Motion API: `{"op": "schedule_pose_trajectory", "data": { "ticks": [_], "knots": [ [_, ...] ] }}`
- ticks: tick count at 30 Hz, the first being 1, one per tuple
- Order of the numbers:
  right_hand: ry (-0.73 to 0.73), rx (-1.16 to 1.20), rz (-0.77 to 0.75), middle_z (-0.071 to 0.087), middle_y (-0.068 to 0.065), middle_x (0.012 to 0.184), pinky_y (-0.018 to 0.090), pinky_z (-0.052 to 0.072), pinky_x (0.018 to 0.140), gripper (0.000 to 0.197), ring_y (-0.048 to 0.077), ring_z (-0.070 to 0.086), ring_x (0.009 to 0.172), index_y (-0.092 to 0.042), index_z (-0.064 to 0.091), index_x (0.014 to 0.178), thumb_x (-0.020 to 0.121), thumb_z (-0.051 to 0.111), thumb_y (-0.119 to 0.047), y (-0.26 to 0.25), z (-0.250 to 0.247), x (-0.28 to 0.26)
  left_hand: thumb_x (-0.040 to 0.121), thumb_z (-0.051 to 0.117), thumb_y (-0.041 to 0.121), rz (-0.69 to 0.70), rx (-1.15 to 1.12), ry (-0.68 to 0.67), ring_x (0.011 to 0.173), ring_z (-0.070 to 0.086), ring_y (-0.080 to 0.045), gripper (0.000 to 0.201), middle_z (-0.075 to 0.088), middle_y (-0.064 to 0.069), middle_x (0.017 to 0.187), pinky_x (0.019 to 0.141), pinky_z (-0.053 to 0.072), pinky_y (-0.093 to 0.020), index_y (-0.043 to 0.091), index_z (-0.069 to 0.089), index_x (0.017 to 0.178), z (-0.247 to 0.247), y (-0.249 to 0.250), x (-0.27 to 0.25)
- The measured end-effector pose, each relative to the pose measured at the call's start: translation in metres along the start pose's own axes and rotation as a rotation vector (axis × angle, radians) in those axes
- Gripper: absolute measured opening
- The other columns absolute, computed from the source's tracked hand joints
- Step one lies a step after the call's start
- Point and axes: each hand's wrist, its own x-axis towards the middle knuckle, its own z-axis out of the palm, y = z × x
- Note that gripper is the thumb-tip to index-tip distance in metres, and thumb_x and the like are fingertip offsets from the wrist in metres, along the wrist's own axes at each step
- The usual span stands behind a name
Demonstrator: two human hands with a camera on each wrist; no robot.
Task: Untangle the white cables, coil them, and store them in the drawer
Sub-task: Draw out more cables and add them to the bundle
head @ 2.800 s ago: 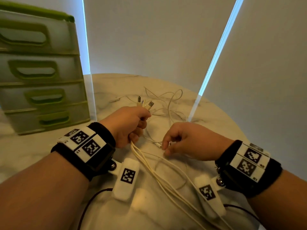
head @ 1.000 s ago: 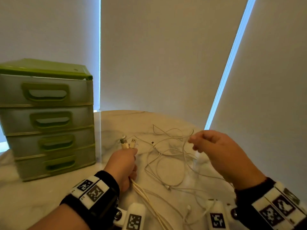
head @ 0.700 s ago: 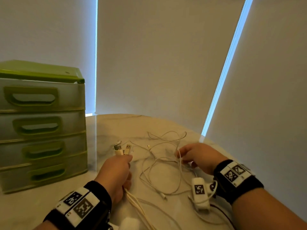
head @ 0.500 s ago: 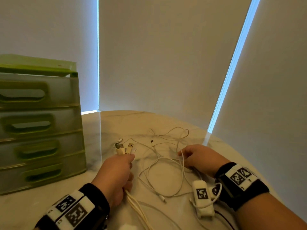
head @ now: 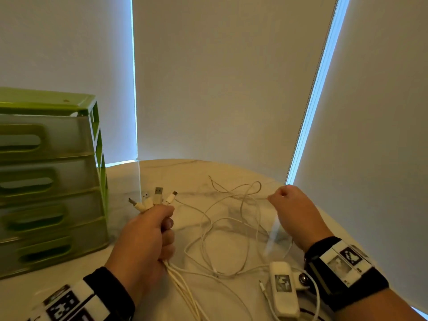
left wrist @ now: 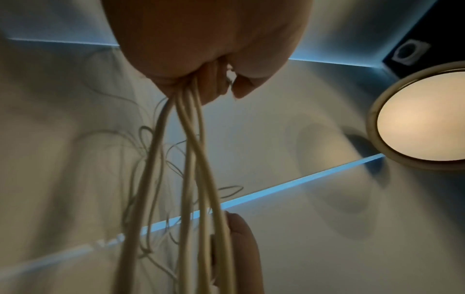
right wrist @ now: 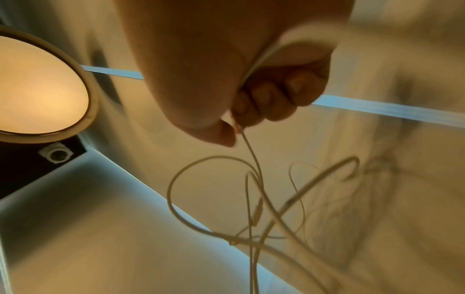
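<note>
My left hand [head: 148,237] grips a bundle of white cables [head: 183,288] in a fist, and several plug ends [head: 152,199] stick up out of it. In the left wrist view the cables [left wrist: 191,159] run down from the closed fingers [left wrist: 214,83]. A loose tangle of thin white cable [head: 227,228] lies on the marble table [head: 180,172] between my hands. My right hand [head: 294,212], raised at the right, pinches one thin strand [right wrist: 251,151] of that tangle. The green drawer unit [head: 48,181] stands at the left, all its drawers closed.
The round marble table ends close behind the tangle, with window blinds [head: 220,77] right beyond it. A small white connector end [head: 261,284] lies near my right wrist. Bare table shows in front of the drawer unit [head: 46,281].
My right hand has lifted off the table and now pulls a thin strand up and to the right. The left hand keeps its grip on the bundle, held a little higher.
</note>
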Motion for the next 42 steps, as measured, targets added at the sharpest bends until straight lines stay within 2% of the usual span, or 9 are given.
{"op": "schedule_pose_trajectory", "data": {
  "ticks": [4,8,12,18,22,26,33,37,42],
  "knots": [
    [0.176,0.625,0.244,0.039,-0.002,0.055,0.028,0.028,0.047,0.021,0.013,0.035,0.045,-0.018,0.054,0.075,0.096,0.051,-0.019,0.002,-0.004,0.006,0.093,0.048,0.014,-0.077,-0.069,-0.081,0.031,0.024,-0.005,0.022,0.04,-0.002,0.053,0.029,0.016,-0.011,0.012,0.046,0.071,0.0,0.007,-0.009],
    [0.402,1.045,0.278,0.05,-0.005,0.053,0.025,0.033,0.045,0.019,0.015,0.041,0.051,-0.016,0.058,0.106,0.097,0.043,-0.007,0.001,-0.004,0.005,0.094,0.045,0.018,-0.098,-0.107,-0.125,0.029,0.021,-0.005,0.03,0.038,-0.002,0.05,0.031,0.015,-0.01,0.013,0.043,0.065,0.005,0.007,-0.014],
    [0.411,0.95,0.117,0.071,-0.001,0.084,0.029,0.041,0.057,0.025,0.016,0.063,0.066,-0.025,0.054,0.117,0.099,0.041,-0.014,-0.012,-0.008,-0.004,0.096,0.049,0.021,-0.091,-0.117,-0.156,0.035,0.027,-0.008,0.028,0.041,-0.002,0.053,0.03,0.02,-0.016,0.013,0.046,0.07,0.01,0.005,-0.016],
    [-0.025,0.709,0.188,0.047,0.004,0.051,0.033,0.034,0.049,0.021,0.02,0.041,0.047,0.003,0.068,0.1,0.095,0.05,-0.007,-0.016,-0.003,-0.01,0.097,0.05,0.019,-0.071,-0.093,-0.155,0.035,0.026,-0.008,0.025,0.042,-0.001,0.053,0.032,0.019,-0.015,0.013,0.049,0.073,0.01,0.002,-0.015],
    [0.141,0.48,0.197,0.053,0.006,0.06,0.037,0.041,0.063,0.021,0.024,0.047,0.059,0.0,0.064,0.08,0.093,0.051,-0.01,-0.02,-0.009,-0.01,0.098,0.05,0.018,-0.072,-0.081,-0.135,0.036,0.026,-0.007,0.024,0.042,-0.001,0.054,0.033,0.019,-0.015,0.013,0.048,0.074,0.009,-0.001,-0.015],
    [0.353,0.463,0.121,0.054,0.005,0.082,0.026,0.036,0.055,0.02,0.021,0.047,0.068,-0.004,0.059,0.101,0.099,0.042,-0.014,-0.021,-0.022,-0.013,0.098,0.05,0.018,-0.067,-0.079,-0.139,0.035,0.026,-0.007,0.025,0.042,-0.002,0.053,0.031,0.019,-0.016,0.012,0.048,0.074,0.009,-0.001,-0.015],
    [0.316,0.561,0.245,0.056,-0.006,0.096,0.023,0.037,0.056,0.03,0.006,0.048,0.072,-0.009,0.054,0.124,0.101,0.035,-0.011,-0.017,-0.017,-0.011,0.098,0.049,0.018,-0.071,-0.089,-0.139,0.032,0.026,-0.007,0.026,0.041,-0.002,0.051,0.033,0.02,-0.012,0.011,0.046,0.073,0.009,-0.003,-0.013],
    [0.21,0.489,0.207,0.062,0.002,0.129,0.028,0.046,0.088,0.034,0.022,0.059,0.113,-0.014,0.058,0.133,0.102,0.045,-0.012,-0.012,-0.009,-0.008,0.098,0.049,0.018,-0.073,-0.084,-0.14,0.032,0.026,-0.007,0.025,0.041,-0.002,0.051,0.032,0.02,-0.013,0.011,0.047,0.073,0.008,-0.003,-0.013],
    [0.186,0.474,0.202,0.067,-0.008,0.106,0.024,0.045,0.083,0.023,0.013,0.061,0.105,-0.018,0.07,0.116,0.096,0.061,-0.025,-0.012,-0.011,-0.009,0.098,0.049,0.018,-0.065,-0.075,-0.128,0.033,0.027,-0.007,0.025,0.042,-0.002,0.051,0.032,0.02,-0.013,0.012,0.047,0.073,0.008,-0.003,-0.013]
  ]
}}
